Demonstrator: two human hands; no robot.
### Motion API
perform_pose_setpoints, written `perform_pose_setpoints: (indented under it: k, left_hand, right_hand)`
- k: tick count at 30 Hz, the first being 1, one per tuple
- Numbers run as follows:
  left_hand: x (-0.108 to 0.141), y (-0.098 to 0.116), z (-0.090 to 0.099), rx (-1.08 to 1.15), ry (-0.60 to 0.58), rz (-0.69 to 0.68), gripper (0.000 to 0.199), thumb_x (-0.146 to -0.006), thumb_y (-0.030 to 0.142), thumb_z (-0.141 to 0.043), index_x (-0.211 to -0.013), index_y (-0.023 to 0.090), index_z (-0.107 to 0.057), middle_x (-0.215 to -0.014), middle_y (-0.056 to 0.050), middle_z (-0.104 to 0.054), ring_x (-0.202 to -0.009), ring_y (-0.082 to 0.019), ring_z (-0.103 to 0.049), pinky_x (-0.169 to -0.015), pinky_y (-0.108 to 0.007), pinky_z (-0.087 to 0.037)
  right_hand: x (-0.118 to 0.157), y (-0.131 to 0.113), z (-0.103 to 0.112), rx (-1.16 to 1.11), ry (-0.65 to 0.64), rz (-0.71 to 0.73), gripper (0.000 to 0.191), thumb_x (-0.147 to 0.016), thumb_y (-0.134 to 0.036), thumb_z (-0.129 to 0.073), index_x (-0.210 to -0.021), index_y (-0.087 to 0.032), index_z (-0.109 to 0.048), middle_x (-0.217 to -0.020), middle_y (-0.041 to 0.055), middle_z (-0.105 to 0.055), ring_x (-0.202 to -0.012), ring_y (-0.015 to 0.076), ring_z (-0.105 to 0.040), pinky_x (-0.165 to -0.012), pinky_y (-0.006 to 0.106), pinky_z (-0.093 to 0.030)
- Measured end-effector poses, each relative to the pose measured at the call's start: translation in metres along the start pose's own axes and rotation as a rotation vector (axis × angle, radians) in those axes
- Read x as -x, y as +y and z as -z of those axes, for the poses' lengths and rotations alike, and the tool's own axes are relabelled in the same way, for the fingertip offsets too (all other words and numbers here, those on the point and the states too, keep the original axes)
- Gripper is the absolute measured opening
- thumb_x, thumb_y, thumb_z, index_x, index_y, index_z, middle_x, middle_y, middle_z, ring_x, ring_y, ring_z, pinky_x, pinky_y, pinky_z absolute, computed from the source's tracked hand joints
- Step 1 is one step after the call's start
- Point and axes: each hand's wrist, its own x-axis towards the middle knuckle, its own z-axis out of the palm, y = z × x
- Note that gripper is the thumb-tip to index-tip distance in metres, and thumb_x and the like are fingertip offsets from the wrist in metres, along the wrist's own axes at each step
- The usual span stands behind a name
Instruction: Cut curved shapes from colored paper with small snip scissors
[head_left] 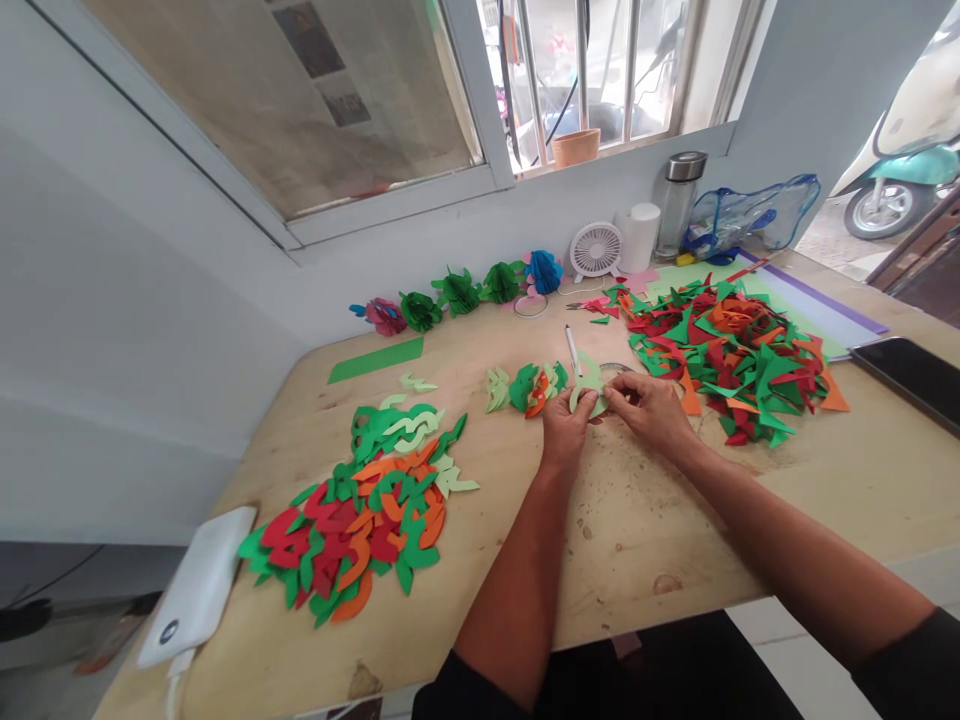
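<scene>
A light green paper cut-out [590,378] is held between both hands over the middle of the table. My left hand [567,424] pinches its lower left side with thumb and fingers. On its right edge, my right hand [651,408] has its fingertips closed. Just behind it lies a white pen [572,350]. To the left of my left hand stand folded green and orange paper pieces [529,388] and a pale green folded piece [496,390]. A ring-shaped thing [616,369] shows partly behind my right hand.
Cut shapes in green, red and orange lie in a pile [352,530] at the left. Paper scraps [739,350] are heaped at the right, beside a black phone [911,375]. Paper turtles [457,290], a small fan [597,250] and a glass bottle [679,205] line the wall. A power bank [201,580] lies front left.
</scene>
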Motion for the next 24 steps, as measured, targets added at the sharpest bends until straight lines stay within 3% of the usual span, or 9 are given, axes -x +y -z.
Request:
perform_pose_setpoints:
  k: [24]
  left_hand:
    - [0.0005,-0.0018,-0.0017,0.035,-0.023,-0.041,0.032,-0.052,0.038,-0.077,-0.055,0.013,-0.056,-0.057,0.002,-0.049,-0.051,-0.007,-0.048,-0.048,-0.020,-0.047]
  right_hand:
    - [0.0004,0.0003,-0.0007,0.019,0.020,0.029,0.021,-0.080,-0.030,-0.051,-0.065,-0.018,-0.061,-0.057,-0.0007,-0.058,-0.052,0.0111,-0.050,-0.052,0.022,-0.035]
